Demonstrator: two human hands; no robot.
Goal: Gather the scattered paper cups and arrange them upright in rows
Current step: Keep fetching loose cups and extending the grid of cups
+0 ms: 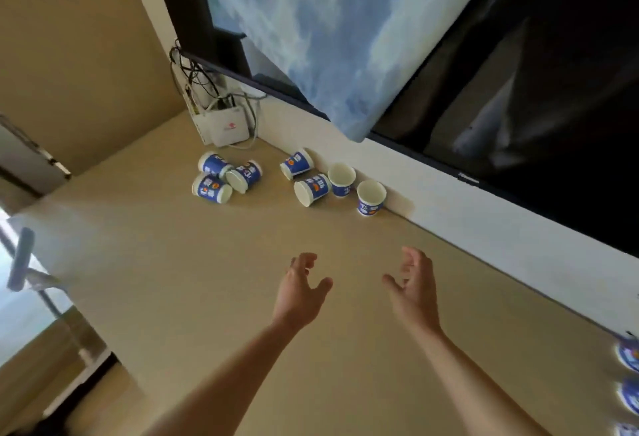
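Your left hand (pixel 301 288) and right hand (pixel 413 285) hover over the beige counter (pixel 207 280), palms turned toward each other. The fingers (pixel 306 259) of both hands are spread and loosely curled — they grip nothing and touch nothing.

Locate the paper cups (pixel 296 164) at the far side of the counter, well apart from both hands:

1. Three tipped cups (pixel 243 176) lie on their sides in a tight cluster, touching one another, near the white router box (pixel 228 128) in the corner.
2. Two more tipped cups (pixel 312 189) lie to the right of that cluster, one behind the other.
3. Two upright cups (pixel 371 198) stand side by side against the white wall strip (pixel 449 207), mouths up; the left one sits just beside a tipped cup.

Further cups (pixel 629 358) show at the right edge of the counter — blurred and cut off, so you cannot tell how they stand. A large screen (pixel 311 38) hangs above the wall strip.
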